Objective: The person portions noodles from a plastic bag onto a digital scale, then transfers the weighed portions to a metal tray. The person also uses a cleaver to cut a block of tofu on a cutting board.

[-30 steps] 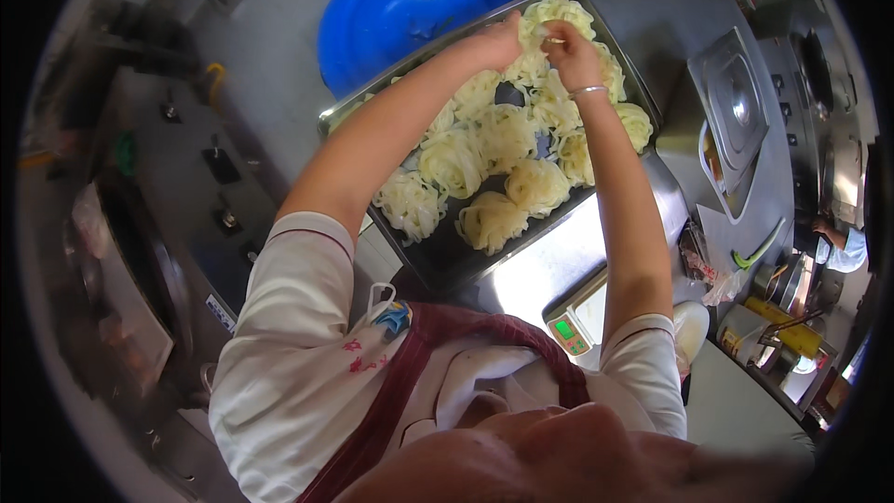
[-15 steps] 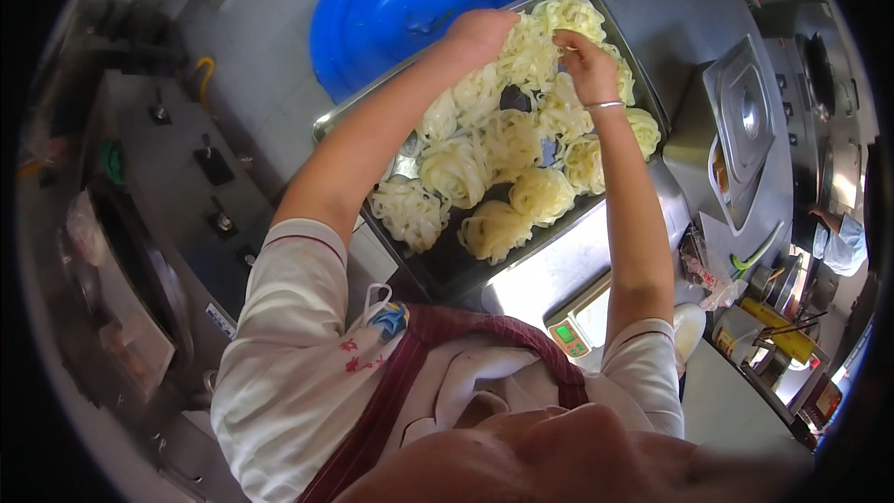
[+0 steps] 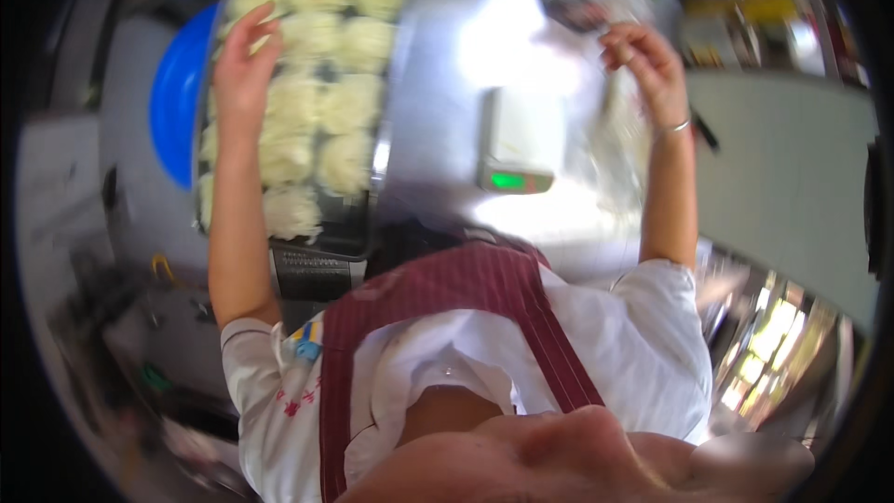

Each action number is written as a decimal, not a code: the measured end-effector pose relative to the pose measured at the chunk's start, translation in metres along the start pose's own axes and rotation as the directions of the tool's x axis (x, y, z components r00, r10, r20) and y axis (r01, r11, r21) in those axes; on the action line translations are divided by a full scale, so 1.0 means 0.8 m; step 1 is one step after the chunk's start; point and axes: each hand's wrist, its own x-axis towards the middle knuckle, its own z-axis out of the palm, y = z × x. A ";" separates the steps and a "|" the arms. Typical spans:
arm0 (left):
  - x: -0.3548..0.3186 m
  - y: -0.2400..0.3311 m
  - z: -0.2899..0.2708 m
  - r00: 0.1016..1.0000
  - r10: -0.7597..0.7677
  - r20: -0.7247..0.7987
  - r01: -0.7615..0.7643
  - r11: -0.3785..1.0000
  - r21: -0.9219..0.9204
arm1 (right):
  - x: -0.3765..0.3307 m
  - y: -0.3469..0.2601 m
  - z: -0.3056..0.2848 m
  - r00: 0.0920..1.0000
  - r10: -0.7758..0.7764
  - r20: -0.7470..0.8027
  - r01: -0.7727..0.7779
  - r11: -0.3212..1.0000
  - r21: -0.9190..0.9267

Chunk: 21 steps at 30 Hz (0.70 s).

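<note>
Since the earlier frame my right hand (image 3: 643, 61) has swung off the tray (image 3: 384, 144) rightward, fingers pinching pale noodle strands (image 3: 616, 121). My left hand (image 3: 244, 65) rests open on the noodle nests (image 3: 321, 102); the tray looks nearly full.

View swung round: tray (image 3: 372, 177) w/ noodle nests (image 3: 321, 102) now sits upper left instead of centre, blue lid (image 3: 172, 112) pushed to the left edge. Right hand (image 3: 643, 61) has left the tray & is up over the steel desk (image 3: 438, 84) at the right, fingers curled on a pale hanging strand bunch (image 3: 615, 130), blurred. Left hand (image 3: 244, 65) moved from the tray's far corner to its left side, lying on the nests. Scale (image 3: 517, 144) w/ green display now centre, between the arms.
</note>
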 end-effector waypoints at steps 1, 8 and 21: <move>-0.018 0.018 0.043 0.992 -0.018 0.126 0.022 0.999 -0.027 | -0.047 -0.016 -0.042 0.987 0.047 -0.150 -0.050 0.999 -0.013; -0.219 0.127 0.399 0.388 0.406 0.827 -0.445 0.869 -0.218 | -0.349 0.144 -0.211 0.859 0.427 -0.282 -0.433 0.900 0.041; -0.306 0.037 0.640 -0.158 -0.347 0.924 -0.963 0.259 -0.068 | -0.442 0.318 -0.294 0.727 0.167 -0.666 -0.671 0.379 -0.638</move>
